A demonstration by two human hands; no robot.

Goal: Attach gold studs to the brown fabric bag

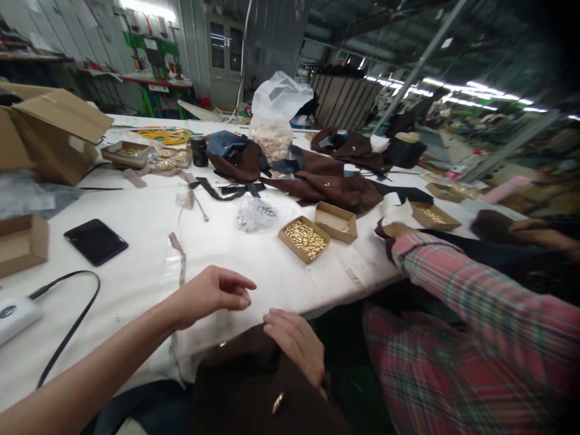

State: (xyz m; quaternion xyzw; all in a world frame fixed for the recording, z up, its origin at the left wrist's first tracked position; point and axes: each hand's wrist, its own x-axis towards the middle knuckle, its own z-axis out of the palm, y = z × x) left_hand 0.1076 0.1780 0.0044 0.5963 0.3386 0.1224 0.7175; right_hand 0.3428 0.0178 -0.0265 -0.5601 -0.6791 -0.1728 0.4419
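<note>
Lying toward the left edge of the bench (149, 217), one black phone (95, 240). Hovering over the near edge, left hand (212, 296), loosely curled, gripping nothing. Resting flat with fingers slack, right hand (294, 341), on one brown garment (244, 386) hanging off that edge. Mid-bench, one box of gold studs (304, 238), just beside one second box (336, 222). Rightmost, one plaid sleeve (453, 284).

A long white table (136, 241) runs across a large workshop with grey metal walls (272, 42). At the back stand a green frame (154, 72) and a grey cabinet (225, 57) with glass doors, near a bright tube lamp (147, 9). On the right, rows of ceiling lights (475, 90) stretch away behind a slanted pole (421, 60).
</note>
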